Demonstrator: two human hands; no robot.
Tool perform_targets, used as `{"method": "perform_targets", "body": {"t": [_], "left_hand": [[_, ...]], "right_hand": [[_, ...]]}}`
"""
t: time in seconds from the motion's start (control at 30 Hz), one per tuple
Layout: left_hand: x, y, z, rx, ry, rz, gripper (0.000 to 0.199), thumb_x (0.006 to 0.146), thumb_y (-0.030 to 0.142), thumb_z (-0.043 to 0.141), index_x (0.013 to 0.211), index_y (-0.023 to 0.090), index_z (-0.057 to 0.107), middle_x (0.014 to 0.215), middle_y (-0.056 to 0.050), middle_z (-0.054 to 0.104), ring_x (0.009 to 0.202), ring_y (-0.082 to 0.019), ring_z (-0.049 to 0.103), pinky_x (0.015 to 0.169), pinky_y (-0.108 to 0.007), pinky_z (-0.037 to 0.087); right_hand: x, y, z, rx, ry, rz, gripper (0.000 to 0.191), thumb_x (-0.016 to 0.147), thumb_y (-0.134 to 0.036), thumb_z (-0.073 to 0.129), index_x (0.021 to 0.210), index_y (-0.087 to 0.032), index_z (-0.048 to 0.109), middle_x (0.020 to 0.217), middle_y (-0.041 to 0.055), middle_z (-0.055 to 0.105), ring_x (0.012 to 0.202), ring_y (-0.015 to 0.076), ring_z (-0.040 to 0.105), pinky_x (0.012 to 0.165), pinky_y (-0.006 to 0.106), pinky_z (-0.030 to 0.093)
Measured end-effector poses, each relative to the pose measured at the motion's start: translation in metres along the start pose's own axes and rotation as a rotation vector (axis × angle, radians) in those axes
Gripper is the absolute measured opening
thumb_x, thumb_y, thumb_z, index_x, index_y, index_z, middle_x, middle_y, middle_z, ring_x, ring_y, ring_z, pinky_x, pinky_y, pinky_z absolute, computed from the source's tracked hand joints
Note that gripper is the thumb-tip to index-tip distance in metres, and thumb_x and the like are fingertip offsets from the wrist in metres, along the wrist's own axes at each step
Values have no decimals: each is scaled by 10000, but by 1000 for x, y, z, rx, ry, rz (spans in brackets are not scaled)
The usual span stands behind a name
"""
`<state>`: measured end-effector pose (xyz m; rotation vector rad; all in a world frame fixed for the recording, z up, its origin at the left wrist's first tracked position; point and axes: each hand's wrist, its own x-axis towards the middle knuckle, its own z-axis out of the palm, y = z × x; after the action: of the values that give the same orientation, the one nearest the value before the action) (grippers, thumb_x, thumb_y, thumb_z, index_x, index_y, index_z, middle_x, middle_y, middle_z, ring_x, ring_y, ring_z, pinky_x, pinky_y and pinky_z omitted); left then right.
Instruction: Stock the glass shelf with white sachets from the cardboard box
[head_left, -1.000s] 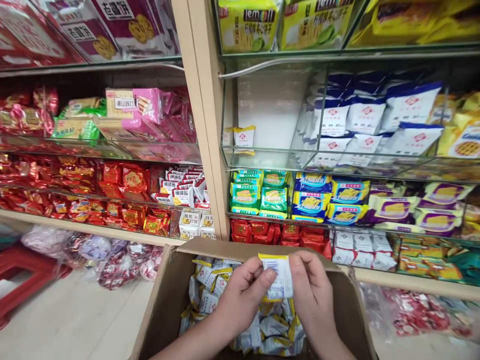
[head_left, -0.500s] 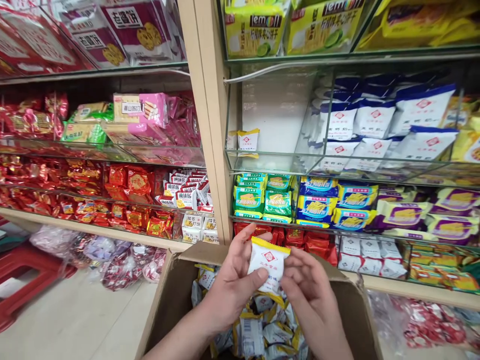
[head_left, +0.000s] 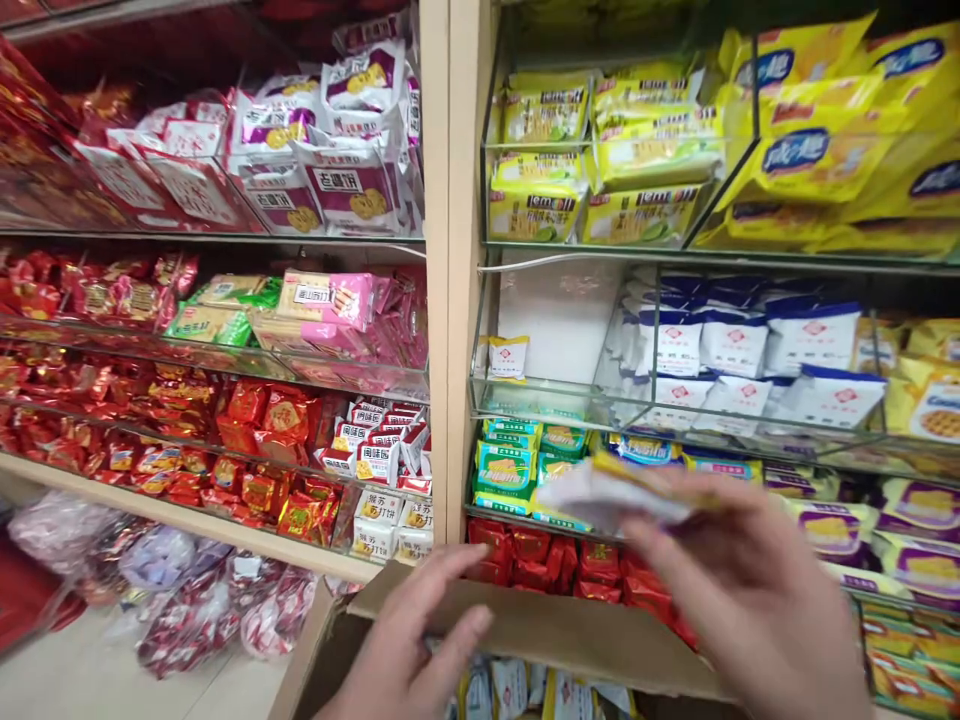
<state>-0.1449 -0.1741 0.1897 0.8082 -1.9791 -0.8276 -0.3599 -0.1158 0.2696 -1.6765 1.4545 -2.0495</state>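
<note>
My right hand (head_left: 750,590) pinches a small white snack packet (head_left: 611,498) with a yellow edge, blurred by motion, in front of the lower shelves. Over the near left part of an open cardboard box (head_left: 540,620), my left hand (head_left: 420,640) holds nothing, thumb and fingers apart. Several more white-and-yellow packets (head_left: 510,690) lie inside the box, partly hidden by its flap and my hands. One similar packet (head_left: 508,358) stands upright at the left end of a glass shelf compartment (head_left: 555,310).
White packets with blue tops (head_left: 735,345) fill the neighbouring compartment. Green packs (head_left: 506,470) sit one shelf below. A wooden post (head_left: 450,300) divides the shelving, and glass fronts edge each shelf. Bagged goods (head_left: 202,590) lie on the floor at left.
My right hand has raised the packet up and to the right, out from above the box. My left hand has let go of it and moved down-left. The view has tilted upward.
</note>
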Motion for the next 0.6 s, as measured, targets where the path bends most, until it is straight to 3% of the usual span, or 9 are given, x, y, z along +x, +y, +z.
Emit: {"method": "perform_targets", "body": {"t": [0.07, 0.13, 0.27, 0.4, 0.6], "left_hand": [[7, -17, -19, 297, -17, -52, 289, 819, 309, 490, 1096, 252, 551, 1151, -69, 582, 1103, -238, 496, 967, -398, 368], [11, -33, -30, 453, -33, -158, 285, 827, 318, 448, 1059, 209, 574, 1103, -86, 614, 1049, -242, 540, 927, -395, 406], [10, -47, -30, 569, -77, -257, 286, 839, 315, 402, 1040, 218, 582, 1063, -58, 645, 973, -223, 593, 846, -342, 462], [4, -49, -26, 597, -69, -224, 264, 844, 299, 393, 1018, 254, 586, 1017, -23, 663, 931, -193, 612, 808, -279, 468], [3, -58, -27, 635, -112, -196, 263, 855, 268, 362, 982, 276, 593, 942, -13, 670, 859, -178, 625, 760, -254, 471]], "right_hand": [[51, -11, 1, -164, 37, -162, 311, 701, -264, 625, 990, -230, 514, 918, 50, 600, 758, 170, 604, 657, 299, 530], [101, -10, 14, -342, -55, -216, 345, 707, -253, 614, 1028, -200, 501, 925, 56, 591, 802, 174, 586, 690, 306, 506], [173, 20, 60, -679, -332, -40, 338, 676, -243, 645, 970, -143, 511, 822, 41, 602, 710, 149, 578, 651, 271, 469], [199, 48, 98, -821, -507, -15, 254, 661, -220, 652, 879, -135, 553, 764, 34, 608, 655, 140, 580, 606, 244, 446], [202, 53, 113, -1013, -642, -125, 432, 586, -238, 714, 961, -93, 556, 1015, 172, 530, 837, 231, 577, 700, 287, 435]]}}
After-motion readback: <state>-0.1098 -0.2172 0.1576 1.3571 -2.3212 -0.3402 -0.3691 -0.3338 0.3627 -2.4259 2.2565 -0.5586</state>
